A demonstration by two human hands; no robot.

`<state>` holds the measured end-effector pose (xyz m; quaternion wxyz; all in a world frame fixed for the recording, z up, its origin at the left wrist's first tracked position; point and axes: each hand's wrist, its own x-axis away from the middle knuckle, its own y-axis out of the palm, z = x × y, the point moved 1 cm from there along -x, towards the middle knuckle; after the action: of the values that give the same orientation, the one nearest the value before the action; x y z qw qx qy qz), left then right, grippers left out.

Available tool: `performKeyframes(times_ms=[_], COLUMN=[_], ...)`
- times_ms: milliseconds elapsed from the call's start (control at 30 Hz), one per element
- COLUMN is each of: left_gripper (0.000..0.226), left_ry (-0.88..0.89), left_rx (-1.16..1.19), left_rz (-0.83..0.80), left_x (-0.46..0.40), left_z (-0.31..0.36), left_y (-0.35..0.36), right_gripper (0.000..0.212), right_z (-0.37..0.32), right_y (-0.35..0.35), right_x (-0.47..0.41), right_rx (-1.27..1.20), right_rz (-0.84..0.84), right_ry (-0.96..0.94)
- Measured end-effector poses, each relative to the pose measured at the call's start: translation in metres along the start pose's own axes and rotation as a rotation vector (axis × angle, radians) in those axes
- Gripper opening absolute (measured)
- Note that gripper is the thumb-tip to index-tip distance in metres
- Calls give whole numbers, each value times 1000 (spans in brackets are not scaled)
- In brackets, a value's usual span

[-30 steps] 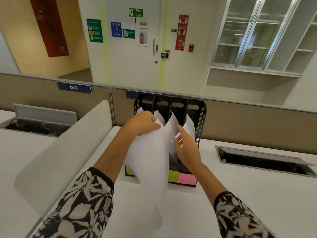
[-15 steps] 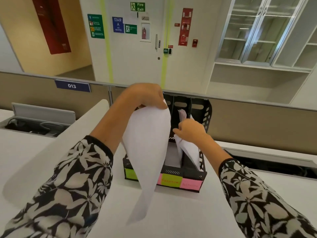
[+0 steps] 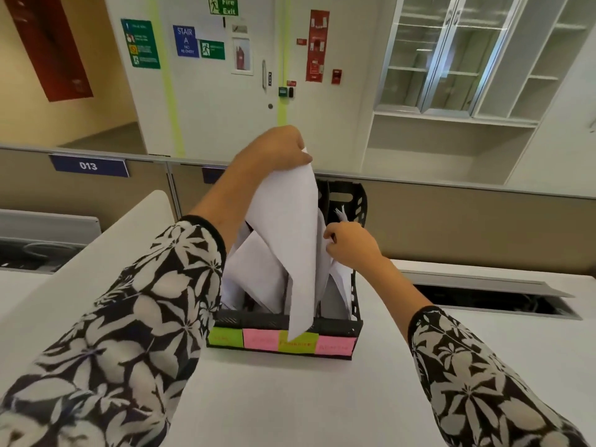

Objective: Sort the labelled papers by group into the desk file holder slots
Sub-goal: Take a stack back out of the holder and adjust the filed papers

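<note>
A black mesh desk file holder stands on the white desk, with green and pink sticky labels along its front. White papers stick up out of its slots. My left hand grips the top of a white sheet that hangs down over the holder, its lower tip reaching the labels. Lower and to the right, my right hand pinches the edges of papers in the right-hand slots. What is written on the sheets cannot be read.
A white divider panel runs along the left of the desk. A beige partition rises behind the holder. An open cable tray is sunk in the desk at the right. Bare white desk lies in front of the holder.
My left hand has lifted the sheet higher, so its tip now hangs over the holder's front. My right hand has closed on the papers in the right slots. The camera has moved nearer.
</note>
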<state>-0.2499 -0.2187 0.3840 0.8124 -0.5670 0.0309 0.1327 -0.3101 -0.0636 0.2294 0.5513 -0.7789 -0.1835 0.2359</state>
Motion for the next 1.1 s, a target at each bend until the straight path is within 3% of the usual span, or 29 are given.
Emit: performKeyframes(times_ms=[200, 467, 667, 900, 1100], left_gripper=[34, 24, 25, 34, 38], left_ry=[-33, -156, -280, -312, -151], left_rx=[73, 88, 166, 434, 487], left_rz=[222, 71, -65, -41, 70], left_x=[-33, -44, -41, -38, -12], left_z=[-13, -25, -33, -38, -54], left_y=[60, 137, 170, 175, 168], right_gripper=[26, 11, 12, 13, 14], right_z=[2, -4, -19, -33, -19], right_y=[6, 19, 32, 42, 41], right_x=[2, 5, 6, 6, 16], right_rx=[-141, -263, -334, -409, -520], right_rz=[100, 219, 236, 213, 310], right_ry=[48, 55, 15, -20, 70])
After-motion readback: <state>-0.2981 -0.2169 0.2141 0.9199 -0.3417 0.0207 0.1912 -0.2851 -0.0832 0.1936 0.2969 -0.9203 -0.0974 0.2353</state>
